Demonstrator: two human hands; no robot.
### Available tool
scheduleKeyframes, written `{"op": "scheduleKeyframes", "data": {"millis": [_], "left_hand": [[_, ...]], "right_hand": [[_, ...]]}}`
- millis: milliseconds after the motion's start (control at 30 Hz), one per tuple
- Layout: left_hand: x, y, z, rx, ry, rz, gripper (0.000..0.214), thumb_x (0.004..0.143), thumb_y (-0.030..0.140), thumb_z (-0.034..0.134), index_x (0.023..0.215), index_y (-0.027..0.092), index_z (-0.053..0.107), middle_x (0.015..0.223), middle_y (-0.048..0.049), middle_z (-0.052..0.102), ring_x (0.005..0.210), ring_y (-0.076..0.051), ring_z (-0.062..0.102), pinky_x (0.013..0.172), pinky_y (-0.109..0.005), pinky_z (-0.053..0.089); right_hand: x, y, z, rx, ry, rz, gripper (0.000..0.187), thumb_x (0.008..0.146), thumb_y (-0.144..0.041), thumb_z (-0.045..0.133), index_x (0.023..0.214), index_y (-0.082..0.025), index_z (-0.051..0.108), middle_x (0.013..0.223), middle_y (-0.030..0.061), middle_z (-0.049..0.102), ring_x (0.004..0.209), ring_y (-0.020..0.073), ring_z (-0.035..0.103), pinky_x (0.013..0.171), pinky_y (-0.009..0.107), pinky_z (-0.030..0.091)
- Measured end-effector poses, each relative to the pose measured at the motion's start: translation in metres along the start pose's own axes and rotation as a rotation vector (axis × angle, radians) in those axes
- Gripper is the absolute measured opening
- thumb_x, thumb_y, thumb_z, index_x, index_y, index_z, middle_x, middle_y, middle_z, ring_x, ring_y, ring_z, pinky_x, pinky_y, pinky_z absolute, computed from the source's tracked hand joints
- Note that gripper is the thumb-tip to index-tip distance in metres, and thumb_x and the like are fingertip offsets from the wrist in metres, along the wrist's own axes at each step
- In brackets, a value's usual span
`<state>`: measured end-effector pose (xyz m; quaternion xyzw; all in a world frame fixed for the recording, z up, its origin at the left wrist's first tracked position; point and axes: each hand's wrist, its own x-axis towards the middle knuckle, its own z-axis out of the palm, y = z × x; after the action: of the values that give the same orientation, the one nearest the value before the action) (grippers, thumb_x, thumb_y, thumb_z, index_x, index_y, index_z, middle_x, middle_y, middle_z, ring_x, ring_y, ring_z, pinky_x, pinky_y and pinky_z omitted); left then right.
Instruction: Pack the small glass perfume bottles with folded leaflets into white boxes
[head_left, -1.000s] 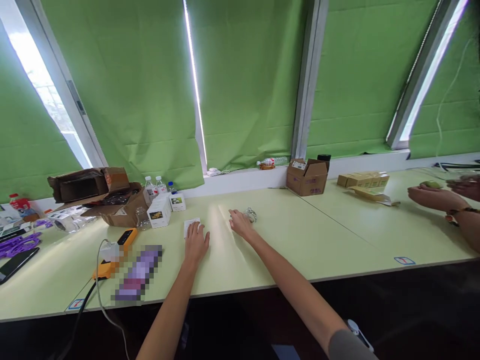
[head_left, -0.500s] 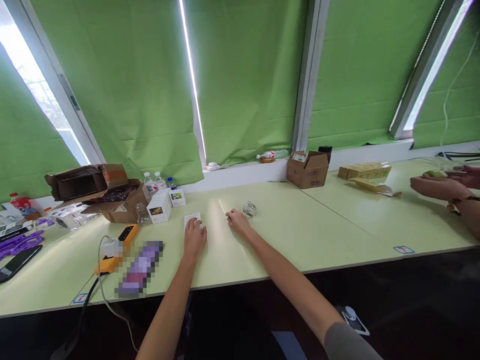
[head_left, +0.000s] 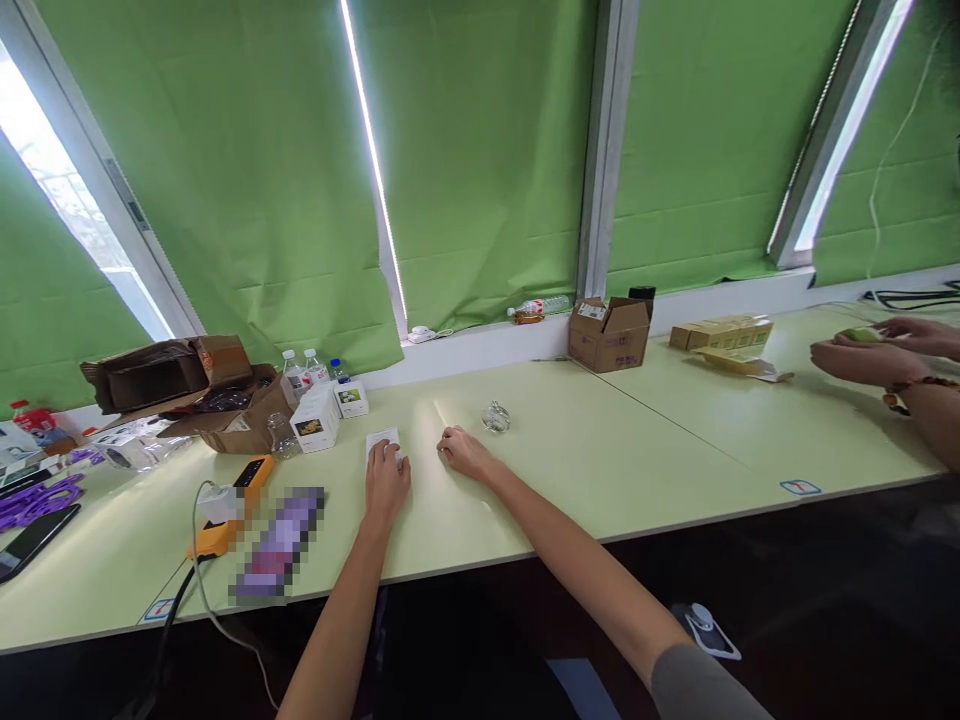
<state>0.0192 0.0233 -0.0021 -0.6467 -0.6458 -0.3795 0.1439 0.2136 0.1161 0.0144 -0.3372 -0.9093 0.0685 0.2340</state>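
My left hand [head_left: 386, 482] lies flat on the pale green table [head_left: 600, 450], its fingers stretched over the near edge of a small white box [head_left: 380, 440]. My right hand [head_left: 463, 451] rests palm down on the table a little to the right, fingers loosely spread and holding nothing. A small clear glass object [head_left: 496, 417] sits just beyond and to the right of my right hand, apart from it.
White boxes [head_left: 319, 420], water bottles [head_left: 298, 372] and open cardboard boxes [head_left: 187, 385] crowd the left. An orange device [head_left: 229, 505] with a cable lies near the front edge. A brown carton [head_left: 609, 335] stands at the back. Another person's hands [head_left: 874, 352] hold a green object far right.
My right hand has drawn back towards me and to the left, away from the clear glass object. My left hand stays on the white box. The view has shifted slightly.
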Motion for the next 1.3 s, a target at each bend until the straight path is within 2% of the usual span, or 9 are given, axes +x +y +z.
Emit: {"op": "scheduleKeyframes", "data": {"millis": [133,367,533,667,767,967,1167,1300], "left_hand": [[0.000,-0.001,0.000,0.006,-0.005,0.006,0.027,0.087,0.026,0.048,0.112,0.018,0.054,0.122,-0.0134,0.051,0.123,-0.029,0.044,0.103,-0.048,0.040],[-0.001,-0.001,0.001,0.003,-0.007,0.000,0.027,0.087,0.024,0.047,0.112,0.018,0.054,0.122,-0.0140,0.052,0.124,-0.030,0.043,0.103,-0.049,0.040],[-0.001,-0.003,0.003,0.003,-0.008,-0.003,0.028,0.086,0.024,0.048,0.112,0.018,0.054,0.122,-0.0135,0.051,0.124,-0.030,0.043,0.104,-0.049,0.040],[-0.001,-0.004,0.004,0.011,-0.016,-0.004,0.028,0.086,0.025,0.048,0.113,0.018,0.054,0.123,-0.0139,0.051,0.125,-0.030,0.042,0.103,-0.048,0.041],[-0.001,-0.003,0.003,0.011,-0.013,0.003,0.028,0.087,0.025,0.047,0.113,0.017,0.054,0.123,-0.0141,0.051,0.125,-0.029,0.042,0.103,-0.047,0.041],[0.000,0.002,0.000,0.011,-0.025,0.024,0.026,0.087,0.024,0.048,0.111,0.017,0.054,0.122,-0.0132,0.052,0.123,-0.029,0.044,0.104,-0.046,0.040],[-0.001,0.005,-0.001,0.022,-0.054,0.044,0.026,0.087,0.024,0.047,0.112,0.017,0.054,0.123,-0.0131,0.053,0.122,-0.028,0.044,0.102,-0.045,0.041],[-0.001,0.003,0.001,0.027,-0.038,0.062,0.026,0.087,0.024,0.048,0.112,0.017,0.054,0.122,-0.0133,0.054,0.122,-0.029,0.045,0.101,-0.046,0.042]], "right_hand": [[0.001,-0.002,0.003,0.079,0.040,0.041,0.047,0.082,-0.003,0.048,0.127,-0.015,0.056,0.114,0.0111,0.063,0.109,0.0198,0.056,0.091,0.029,0.043],[0.002,0.001,0.004,0.146,0.051,0.105,0.042,0.082,-0.005,0.049,0.121,-0.016,0.060,0.109,0.0100,0.064,0.102,0.0190,0.059,0.086,0.027,0.044],[0.002,0.008,0.001,0.221,0.158,0.148,0.044,0.082,-0.010,0.052,0.126,-0.016,0.055,0.104,0.0081,0.065,0.095,0.0175,0.060,0.086,0.028,0.045],[0.003,0.013,-0.002,0.270,0.239,0.172,0.037,0.084,-0.013,0.049,0.119,-0.016,0.058,0.102,0.0073,0.065,0.090,0.0161,0.060,0.083,0.029,0.046],[0.003,0.012,-0.003,0.295,0.301,0.136,0.033,0.085,-0.014,0.049,0.116,-0.017,0.059,0.107,0.0081,0.062,0.086,0.0145,0.060,0.082,0.028,0.048],[0.002,-0.005,0.004,0.279,0.214,-0.005,0.038,0.085,-0.013,0.053,0.122,-0.019,0.056,0.106,0.0073,0.063,0.087,0.0149,0.061,0.083,0.028,0.047],[0.003,-0.021,0.013,0.061,0.052,-0.068,0.029,0.089,-0.014,0.050,0.114,-0.019,0.062,0.108,0.0081,0.067,0.100,0.0189,0.062,0.087,0.030,0.046],[0.004,-0.021,0.012,0.041,0.081,-0.041,0.030,0.091,-0.022,0.052,0.119,-0.020,0.061,0.114,0.0081,0.067,0.108,0.0211,0.061,0.091,0.031,0.045]]}}
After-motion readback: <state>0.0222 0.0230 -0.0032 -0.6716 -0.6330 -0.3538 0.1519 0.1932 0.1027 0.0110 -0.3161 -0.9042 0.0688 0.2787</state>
